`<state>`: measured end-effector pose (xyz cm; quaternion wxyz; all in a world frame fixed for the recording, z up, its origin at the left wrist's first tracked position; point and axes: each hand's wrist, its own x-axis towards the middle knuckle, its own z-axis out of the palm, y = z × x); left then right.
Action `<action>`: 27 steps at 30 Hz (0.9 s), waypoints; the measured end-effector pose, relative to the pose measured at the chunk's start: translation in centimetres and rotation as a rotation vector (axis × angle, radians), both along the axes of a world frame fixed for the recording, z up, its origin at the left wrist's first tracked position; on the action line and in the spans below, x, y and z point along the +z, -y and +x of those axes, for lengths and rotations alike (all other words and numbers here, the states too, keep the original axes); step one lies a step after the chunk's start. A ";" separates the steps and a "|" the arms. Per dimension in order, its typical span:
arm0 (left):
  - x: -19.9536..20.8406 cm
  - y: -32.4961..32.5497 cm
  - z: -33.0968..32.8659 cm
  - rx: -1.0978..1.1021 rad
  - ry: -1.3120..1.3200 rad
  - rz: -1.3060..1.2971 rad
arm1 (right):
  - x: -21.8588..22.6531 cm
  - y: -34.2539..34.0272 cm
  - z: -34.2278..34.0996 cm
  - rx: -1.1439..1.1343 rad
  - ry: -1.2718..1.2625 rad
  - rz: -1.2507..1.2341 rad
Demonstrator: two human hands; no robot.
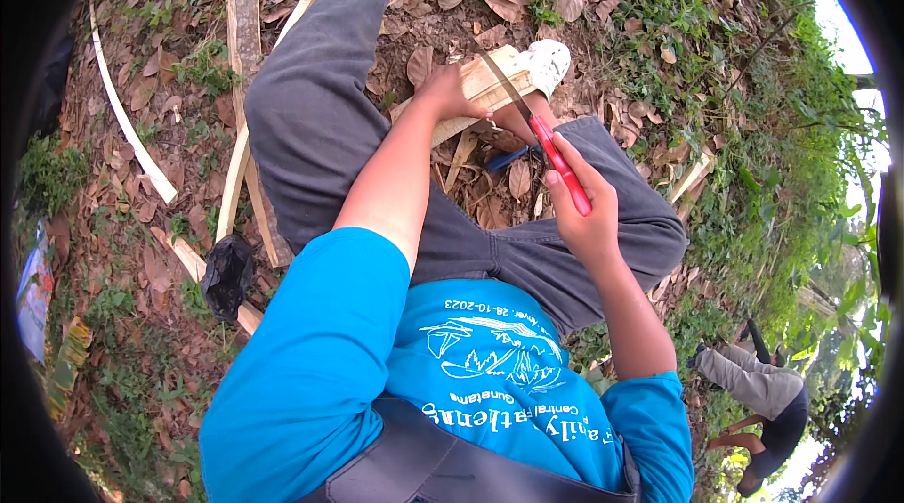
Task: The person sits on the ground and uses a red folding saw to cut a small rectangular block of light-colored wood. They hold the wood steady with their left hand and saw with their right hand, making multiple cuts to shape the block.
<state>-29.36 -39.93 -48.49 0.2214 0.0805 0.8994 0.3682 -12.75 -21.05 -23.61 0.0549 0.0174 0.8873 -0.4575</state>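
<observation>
My left hand [444, 93] is closed on the near left end of a pale, squared wood block [508, 74]. The block sits close by my right shoe [547, 66], between my spread legs. In my right hand [586, 206] is a long red-handled tool [554, 156], my fingers wrapped round the handle's near end. Its narrow dark blade [506, 81] lies across the block, pointing away and to the left. Whether that blade is a saw or a knife I cannot tell. More pale wood shows under the block, partly hidden by my left hand.
Long wood strips [243, 23] lie to the left, beside a thin curved strip [132, 131] and a black plastic bag [228, 277]. A blue object [508, 159] rests between my legs. Dry leaves and green plants cover the ground. Another person [767, 399] bends over at the far right.
</observation>
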 end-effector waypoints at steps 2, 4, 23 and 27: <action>-0.1 -0.5 0.1 -0.014 -0.021 0.002 | -0.1 -0.1 -0.1 -0.004 -0.001 0.020; 0.0 -1.0 0.3 0.015 -0.031 -0.030 | -0.2 -0.2 0.0 0.001 -0.026 0.043; 0.0 -0.7 0.1 -0.016 0.022 -0.031 | -0.8 1.5 2.2 -0.004 0.025 0.058; 0.0 -1.1 0.3 -0.020 0.018 -0.057 | -0.7 1.8 2.3 -0.014 0.037 0.043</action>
